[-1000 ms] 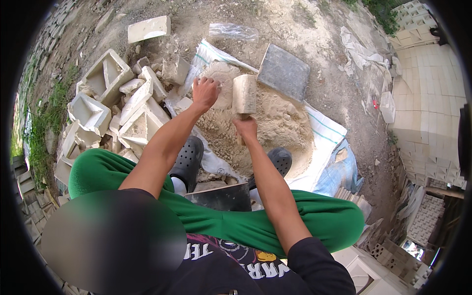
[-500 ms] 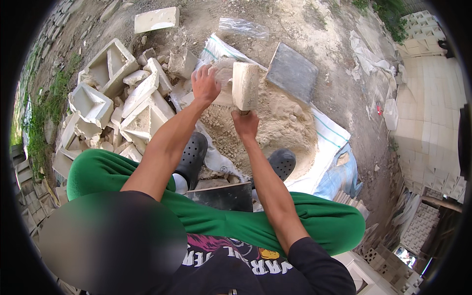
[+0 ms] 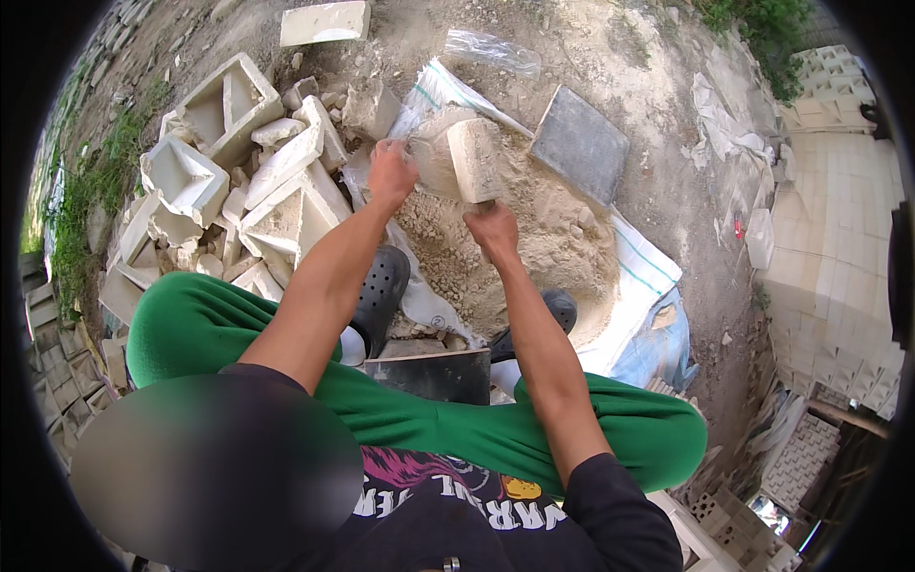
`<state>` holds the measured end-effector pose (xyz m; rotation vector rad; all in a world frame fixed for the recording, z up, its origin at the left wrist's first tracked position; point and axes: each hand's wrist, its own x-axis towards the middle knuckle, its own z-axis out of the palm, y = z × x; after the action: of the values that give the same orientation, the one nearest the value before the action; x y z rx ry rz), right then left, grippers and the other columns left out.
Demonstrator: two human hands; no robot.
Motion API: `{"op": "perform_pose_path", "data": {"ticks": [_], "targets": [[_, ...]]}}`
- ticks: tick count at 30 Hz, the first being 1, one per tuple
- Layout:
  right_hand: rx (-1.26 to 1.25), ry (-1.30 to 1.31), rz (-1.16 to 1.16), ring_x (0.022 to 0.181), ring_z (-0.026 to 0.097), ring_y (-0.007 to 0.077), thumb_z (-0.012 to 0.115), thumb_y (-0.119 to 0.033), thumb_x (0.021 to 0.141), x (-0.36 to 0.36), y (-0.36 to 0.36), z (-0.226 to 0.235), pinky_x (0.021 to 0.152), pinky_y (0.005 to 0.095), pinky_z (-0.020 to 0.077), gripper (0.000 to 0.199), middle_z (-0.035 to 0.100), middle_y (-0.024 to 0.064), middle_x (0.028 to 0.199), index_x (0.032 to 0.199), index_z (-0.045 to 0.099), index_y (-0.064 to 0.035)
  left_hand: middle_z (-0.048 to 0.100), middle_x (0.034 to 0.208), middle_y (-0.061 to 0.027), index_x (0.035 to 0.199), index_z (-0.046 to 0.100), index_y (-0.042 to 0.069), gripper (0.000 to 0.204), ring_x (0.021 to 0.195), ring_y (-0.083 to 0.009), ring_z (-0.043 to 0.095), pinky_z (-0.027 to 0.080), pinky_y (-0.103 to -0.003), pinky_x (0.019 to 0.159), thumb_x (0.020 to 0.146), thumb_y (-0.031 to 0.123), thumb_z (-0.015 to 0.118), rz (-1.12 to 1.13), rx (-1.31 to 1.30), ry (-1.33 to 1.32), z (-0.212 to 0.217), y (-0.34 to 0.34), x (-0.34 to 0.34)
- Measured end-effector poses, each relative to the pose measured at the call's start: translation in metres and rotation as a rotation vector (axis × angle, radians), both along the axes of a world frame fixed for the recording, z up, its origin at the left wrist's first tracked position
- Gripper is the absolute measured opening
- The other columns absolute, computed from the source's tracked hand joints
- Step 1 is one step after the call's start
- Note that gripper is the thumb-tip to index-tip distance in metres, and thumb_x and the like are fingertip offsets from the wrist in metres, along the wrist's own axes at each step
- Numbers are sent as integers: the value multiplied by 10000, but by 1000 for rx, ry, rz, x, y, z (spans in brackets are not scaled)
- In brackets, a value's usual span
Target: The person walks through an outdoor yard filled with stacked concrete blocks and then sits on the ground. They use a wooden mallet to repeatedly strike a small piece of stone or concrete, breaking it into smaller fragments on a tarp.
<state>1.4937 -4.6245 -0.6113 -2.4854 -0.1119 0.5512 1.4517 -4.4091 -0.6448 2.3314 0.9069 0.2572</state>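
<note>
My right hand (image 3: 492,229) is closed round the short handle of a mallet with a pale, dusty block-shaped head (image 3: 474,159). The mallet head is over a heap of crushed beige rubble (image 3: 558,234), tilted a little to the left. My left hand (image 3: 393,173) has its fingers curled in, at the left side of a pale chunk (image 3: 434,157) partly covered by the mallet; what the fingers hold, if anything, is hidden. Heap and chunk lie on a white woven sack (image 3: 640,262) with green stripes.
Broken hollow white blocks (image 3: 295,217) are piled to the left. A grey square slab (image 3: 579,145) lies at the sack's far right edge. My dark clogs (image 3: 383,296) flank the near side, with a black board (image 3: 429,375) between them. A pale brick (image 3: 325,23) lies farther off.
My left hand's spread fingers have curled in, and the hand has come slightly nearer. The mallet head has tilted leftward. The whole view has shifted slightly.
</note>
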Motion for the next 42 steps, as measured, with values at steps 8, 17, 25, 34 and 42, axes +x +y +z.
{"op": "perform_pose_path", "data": {"ticks": [8, 17, 25, 34, 42], "targets": [[353, -183, -170, 520, 663, 232, 668, -245, 736, 15, 19, 72, 590, 390, 530, 302, 678, 116, 628, 831, 692, 40, 516, 1363, -124, 1251, 611, 104, 449, 1286, -312, 474, 410, -461, 1053, 840, 280, 646, 2, 42, 61, 2, -5, -6], [109, 174, -101, 770, 689, 338, 700, -282, 726, 4, -4, 3, 706, 398, 549, 380, 701, 190, 839, 955, 679, 21, 367, 1542, -178, 1365, 518, 83, 650, 1403, -349, 379, 339, -442, 1135, 831, 400, 709, -317, 186, 44, 6, -25, -1], [307, -212, -89, 519, 680, 225, 689, -233, 746, 19, 9, 50, 576, 362, 550, 293, 674, 143, 627, 816, 677, 50, 341, 1547, -229, 1392, 485, 70, 761, 1412, -362, 374, 368, -448, 1119, 782, 428, 764, -413, 162, 137, 24, -16, 3], [99, -50, -123, 618, 701, 293, 697, -221, 709, -8, -17, -19, 606, 385, 555, 322, 691, 186, 711, 882, 672, 50, 351, 1538, -239, 1381, 479, 65, 773, 1370, -356, 417, 384, -454, 1089, 768, 425, 782, -450, 156, 258, 31, -19, 15], [216, -33, -159, 683, 688, 355, 703, -262, 717, 13, 13, 54, 638, 414, 551, 362, 690, 232, 765, 877, 678, 62, 322, 1563, -208, 1401, 439, 82, 784, 1441, -328, 335, 324, -479, 1143, 781, 416, 783, -409, 100, 290, 33, -17, 11]]}}
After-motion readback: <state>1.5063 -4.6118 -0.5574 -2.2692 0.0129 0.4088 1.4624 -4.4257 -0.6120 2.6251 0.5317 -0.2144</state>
